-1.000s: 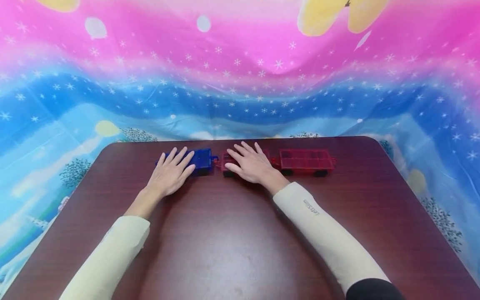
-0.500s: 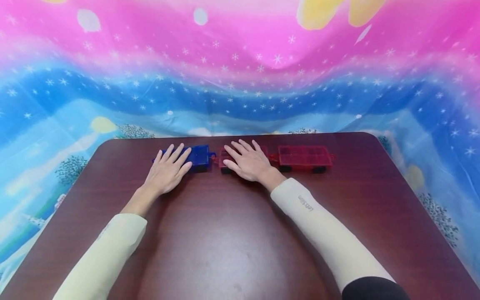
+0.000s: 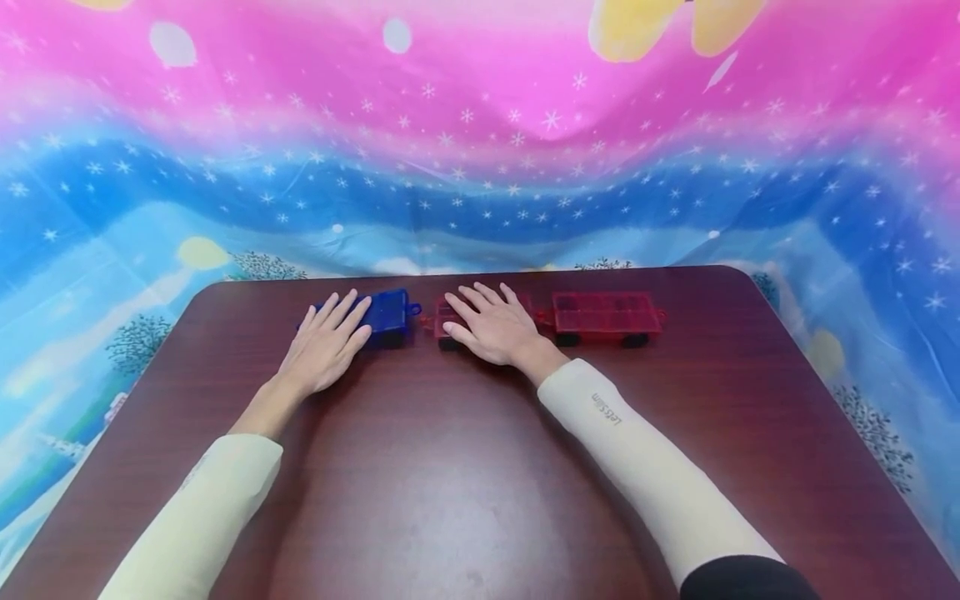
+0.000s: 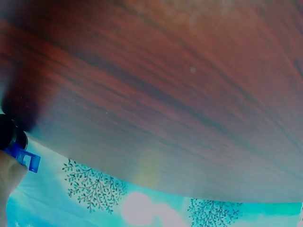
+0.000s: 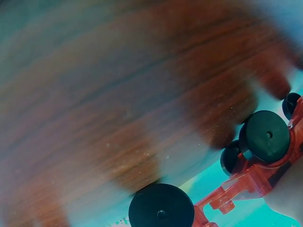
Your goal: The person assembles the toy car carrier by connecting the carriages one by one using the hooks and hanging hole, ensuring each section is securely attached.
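Observation:
My left hand (image 3: 324, 346) lies with straight, spread fingers over the blue see-through toy train car (image 3: 388, 315), hiding its left part. The blue loop at the car's right end stands slightly apart from the hook of the middle red toy car (image 3: 444, 310). My right hand (image 3: 495, 327) rests spread across that red car and covers most of it. Coupled behind it on the right is a second red toy car (image 3: 606, 314). In the right wrist view a black wheel (image 5: 265, 137) shows beside a red coupling (image 5: 241, 187). The left wrist view shows a blue coupling (image 4: 29, 161).
The cars stand in a row near the far edge of a dark wooden table (image 3: 450, 467) with rounded corners. Behind it hangs a pink and blue snowflake cloth (image 3: 480, 167), which also runs along both sides.
My left hand has shifted left with the blue car, which has turned a little. A small gap has opened between its loop and the middle red car. The right hand stays put.

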### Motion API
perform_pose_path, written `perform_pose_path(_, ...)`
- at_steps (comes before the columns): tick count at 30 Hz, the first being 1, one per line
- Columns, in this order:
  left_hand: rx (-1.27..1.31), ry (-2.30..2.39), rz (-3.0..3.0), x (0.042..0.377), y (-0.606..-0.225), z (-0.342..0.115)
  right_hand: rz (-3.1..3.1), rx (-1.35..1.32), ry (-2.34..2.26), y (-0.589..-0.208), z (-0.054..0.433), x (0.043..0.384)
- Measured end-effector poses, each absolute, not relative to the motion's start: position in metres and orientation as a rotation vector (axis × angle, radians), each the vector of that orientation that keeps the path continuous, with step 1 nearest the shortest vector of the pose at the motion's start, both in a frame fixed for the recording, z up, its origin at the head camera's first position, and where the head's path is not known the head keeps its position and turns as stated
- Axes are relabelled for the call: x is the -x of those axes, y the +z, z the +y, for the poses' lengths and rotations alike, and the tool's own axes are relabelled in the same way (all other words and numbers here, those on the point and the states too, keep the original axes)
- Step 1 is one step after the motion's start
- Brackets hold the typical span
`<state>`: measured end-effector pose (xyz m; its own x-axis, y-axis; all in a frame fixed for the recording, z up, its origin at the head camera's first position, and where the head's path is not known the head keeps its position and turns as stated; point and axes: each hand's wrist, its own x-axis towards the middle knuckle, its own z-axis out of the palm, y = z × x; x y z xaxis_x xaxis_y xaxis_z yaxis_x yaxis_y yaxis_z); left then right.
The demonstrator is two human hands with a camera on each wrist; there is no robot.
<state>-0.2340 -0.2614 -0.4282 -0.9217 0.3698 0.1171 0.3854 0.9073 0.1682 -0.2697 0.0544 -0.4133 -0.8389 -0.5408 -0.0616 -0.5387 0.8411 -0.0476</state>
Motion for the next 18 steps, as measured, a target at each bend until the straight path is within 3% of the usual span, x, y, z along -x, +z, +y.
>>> perform_pose_path(18, 0.671, -0.308, -2.971, 0.2298, -0.4259, -0.2561, 2.933, 0.867, -0.05, -0.414, 0.0556, 0.2714)
